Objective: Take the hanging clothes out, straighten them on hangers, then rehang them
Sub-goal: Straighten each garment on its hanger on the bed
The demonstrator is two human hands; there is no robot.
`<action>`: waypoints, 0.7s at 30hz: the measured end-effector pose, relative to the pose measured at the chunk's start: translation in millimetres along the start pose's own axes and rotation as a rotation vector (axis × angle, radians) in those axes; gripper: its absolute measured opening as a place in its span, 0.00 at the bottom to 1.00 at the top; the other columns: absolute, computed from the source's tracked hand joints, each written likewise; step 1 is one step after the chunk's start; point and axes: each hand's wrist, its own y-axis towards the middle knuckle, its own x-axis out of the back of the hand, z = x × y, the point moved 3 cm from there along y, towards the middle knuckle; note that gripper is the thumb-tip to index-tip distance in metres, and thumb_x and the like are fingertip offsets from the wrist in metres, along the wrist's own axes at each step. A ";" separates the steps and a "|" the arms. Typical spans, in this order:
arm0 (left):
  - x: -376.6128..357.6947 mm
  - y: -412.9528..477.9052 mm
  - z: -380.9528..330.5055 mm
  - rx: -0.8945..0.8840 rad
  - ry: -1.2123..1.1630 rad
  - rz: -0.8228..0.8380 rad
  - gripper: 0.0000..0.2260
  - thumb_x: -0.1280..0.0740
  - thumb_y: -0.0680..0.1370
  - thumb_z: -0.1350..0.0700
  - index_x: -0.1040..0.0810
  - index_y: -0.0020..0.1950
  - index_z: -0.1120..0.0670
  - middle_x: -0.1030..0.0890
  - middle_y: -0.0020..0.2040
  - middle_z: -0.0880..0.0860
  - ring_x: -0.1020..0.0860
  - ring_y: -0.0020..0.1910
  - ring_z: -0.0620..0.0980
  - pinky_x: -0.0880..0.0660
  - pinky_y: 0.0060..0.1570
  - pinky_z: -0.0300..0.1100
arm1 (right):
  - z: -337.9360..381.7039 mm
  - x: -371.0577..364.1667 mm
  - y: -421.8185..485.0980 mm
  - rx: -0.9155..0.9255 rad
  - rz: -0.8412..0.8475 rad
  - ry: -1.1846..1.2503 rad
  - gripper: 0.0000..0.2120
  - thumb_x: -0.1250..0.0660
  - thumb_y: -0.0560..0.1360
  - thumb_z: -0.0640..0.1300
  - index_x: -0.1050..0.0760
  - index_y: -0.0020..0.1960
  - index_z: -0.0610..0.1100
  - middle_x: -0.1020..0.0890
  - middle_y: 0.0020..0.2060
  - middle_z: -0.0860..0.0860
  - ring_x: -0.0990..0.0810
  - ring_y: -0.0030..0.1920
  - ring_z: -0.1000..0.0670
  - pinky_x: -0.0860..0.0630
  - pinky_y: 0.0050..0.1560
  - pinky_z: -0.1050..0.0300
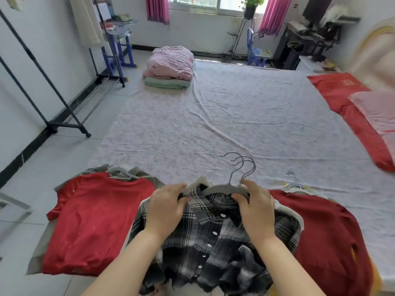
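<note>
A black-and-white plaid shirt [210, 242] lies on the near edge of the bed on top of a small stack of grey hangers [222, 188] with metal hooks. My left hand [165, 207] pinches the shirt's collar at its left side. My right hand [255, 205] grips the right arm of the top hanger together with the collar. A bright red T-shirt [94, 221] on a white hanger lies to the left over an olive garment. A dark red top [329, 238] lies to the right over pale clothes.
A black clothes rack [53, 90] stands empty along the left wall. Folded pink and green bedding [168, 67] sits at the bed's far end. Red pillows [359, 116] lie on the right. The flowered sheet [235, 124] stretches between.
</note>
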 end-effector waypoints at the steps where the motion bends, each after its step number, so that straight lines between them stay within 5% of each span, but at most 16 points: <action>1: -6.7 14.4 6.3 -0.003 -0.007 0.015 0.14 0.25 0.69 0.59 0.19 0.53 0.58 0.17 0.45 0.54 0.19 0.45 0.57 0.26 0.47 0.53 | -1.2 -6.3 11.4 -0.018 -0.003 -0.006 0.15 0.27 0.70 0.42 0.23 0.56 0.43 0.19 0.46 0.47 0.25 0.52 0.42 0.36 0.59 0.42; 21: -195.5 185.6 113.6 0.171 0.013 0.282 0.17 0.35 0.76 0.50 0.25 0.63 0.53 0.21 0.58 0.50 0.25 0.59 0.51 0.32 0.58 0.48 | -107.8 -169.3 205.6 -0.144 0.246 -0.147 0.19 0.32 0.74 0.49 0.28 0.64 0.47 0.20 0.51 0.50 0.27 0.57 0.45 0.35 0.61 0.44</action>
